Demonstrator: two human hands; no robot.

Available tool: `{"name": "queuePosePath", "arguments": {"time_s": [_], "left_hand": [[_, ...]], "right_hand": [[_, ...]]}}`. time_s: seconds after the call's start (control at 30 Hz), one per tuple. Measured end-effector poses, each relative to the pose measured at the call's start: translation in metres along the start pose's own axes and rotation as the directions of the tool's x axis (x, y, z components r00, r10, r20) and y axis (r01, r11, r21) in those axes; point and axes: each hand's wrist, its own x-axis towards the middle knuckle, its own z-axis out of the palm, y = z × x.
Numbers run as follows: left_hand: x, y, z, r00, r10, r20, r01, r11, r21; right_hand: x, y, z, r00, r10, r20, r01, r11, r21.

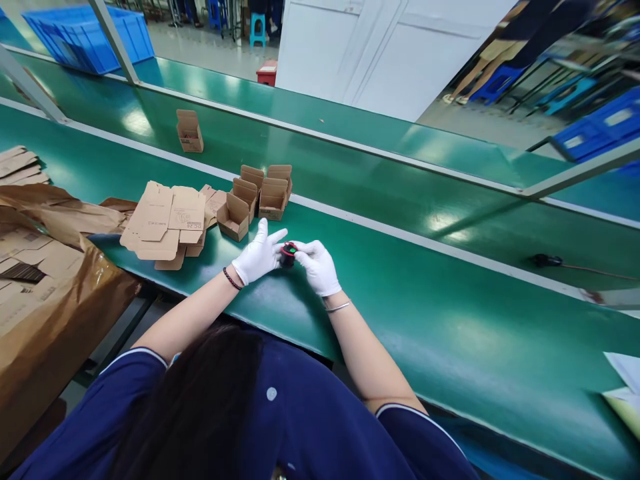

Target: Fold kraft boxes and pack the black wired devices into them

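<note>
A small, round black part with a red rim and a green spot [289,255] is held just above the green work surface, between my two white-gloved hands. My right hand [319,268] pinches it from the right with thumb and fingertips. On its other side, my left hand [257,256] grips it with the lower fingers, while the thumb and one finger stand away from it. The part's underside and the exact left fingertip contact are hidden. Just beyond my left hand, several small open cardboard boxes [233,217] stand in a group.
Flattened cartons [163,217] lie stacked left of the boxes, near a large brown paper bag [75,293] of cardboard. One open box [190,132] stands on the belt [350,160] beyond the white rail. A black cable end [547,260] lies at right; a blue crate [95,40] sits far left.
</note>
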Motion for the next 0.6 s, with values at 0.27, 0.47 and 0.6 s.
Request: {"name": "queuePosePath", "arguments": {"time_s": [0.27,0.47,0.6], "left_hand": [[0.034,0.016,-0.002,0.962,-0.123,-0.245,0.232,0.839,0.492],[0.045,0.027,0.0,0.937,-0.192,-0.293,0.348,0.603,0.718],[0.038,0.036,0.011,0.947,-0.212,-0.242,0.321,0.558,0.765]], "right_hand": [[0.091,-0.045,-0.031,0.968,-0.241,-0.066,0.224,0.953,-0.206],[0.131,-0.09,0.001,0.878,-0.271,0.395,0.472,0.347,-0.81],[0.119,-0.106,0.021,0.771,-0.017,0.637,0.628,-0.15,-0.764]]}}
